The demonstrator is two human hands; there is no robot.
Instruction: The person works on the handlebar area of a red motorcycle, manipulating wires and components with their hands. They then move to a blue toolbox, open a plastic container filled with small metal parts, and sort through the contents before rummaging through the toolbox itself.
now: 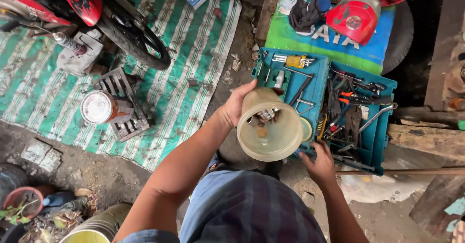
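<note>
1. Two bare hands are at work over dirt ground, seen from above the person's head.
2. The left hand (236,105) is closed around the far side of a cloudy plastic jar (269,125), holding it tilted with its open mouth turned up toward the camera.
3. Inside the jar lie a few small metal parts and a round brownish piece; they are too small to tell apart.
4. The jar hangs in the air in front of the near left corner of a teal toolbox (319,85), which sits open on the ground to the right.
5. The right hand (320,163) reaches down to the near edge of the toolbox, fingers curled onto the tray; whether it grips anything, I cannot tell.
6. The right half of the toolbox is crowded with pliers, wrenches and other hand tools; the left half holds a set of hex keys (293,60) and a few loose pieces.
7. Far from the toolbox, a red motorcycle panel (352,15) and a dark rag (305,11) rest on a green and blue sheet.
8. To the left, a green-and-white striped tarp (193,54) is spread under a motorcycle wheel (135,37).
9. Near the wheel, a round can (99,107) lies on a small slatted crate (121,102).
</note>
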